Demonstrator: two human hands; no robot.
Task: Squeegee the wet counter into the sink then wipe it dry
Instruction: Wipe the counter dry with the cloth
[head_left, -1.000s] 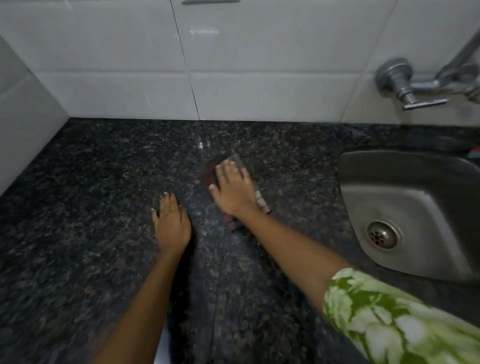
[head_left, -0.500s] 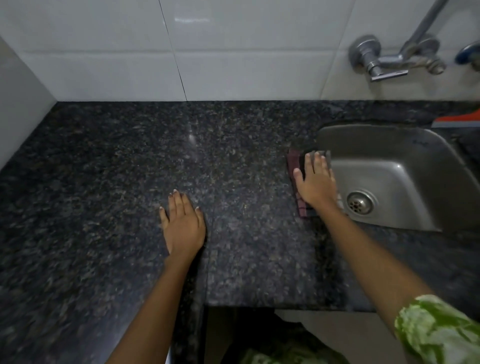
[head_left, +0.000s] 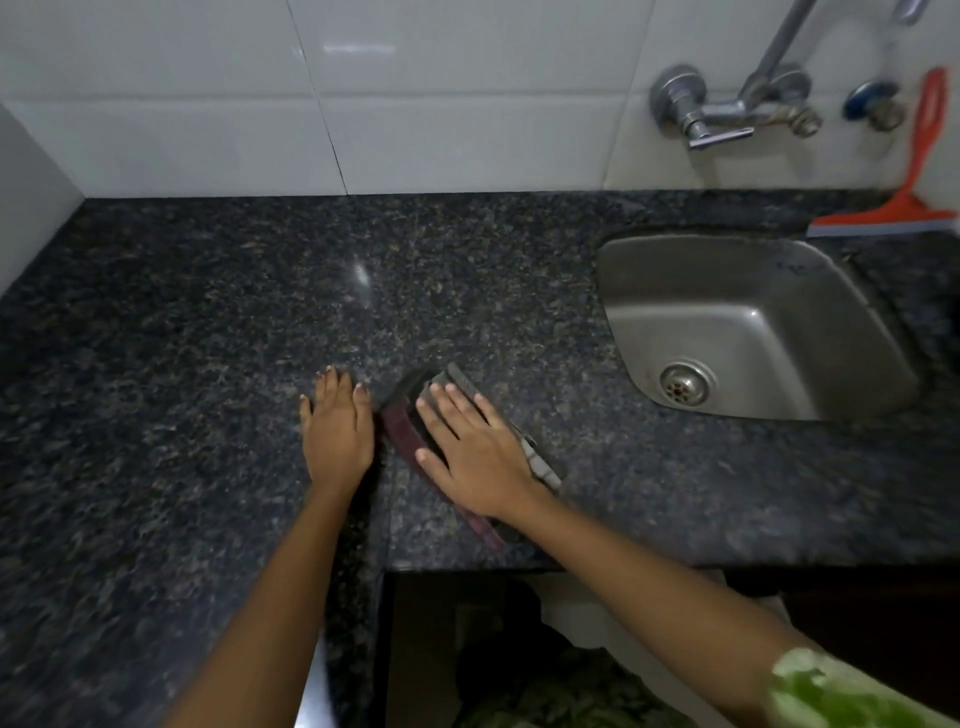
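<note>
Cloth (head_left: 402, 423), folded and dark red with a grey edge, lies flat on the dark granite worktop (head_left: 208, 312) under my right hand (head_left: 475, 452), whose grip is spread apart, pressing down with open fingers. My left hand (head_left: 337, 426) rests flat, fingers open, just beside it. Well off to the right sit the steel sink (head_left: 753, 322) and, behind it, the orange squeegee (head_left: 904, 208) against the tiled wall.

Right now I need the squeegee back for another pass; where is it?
In the head view, the orange squeegee leans against the wall tiles at far right, behind the sink and right of the tap.
</note>
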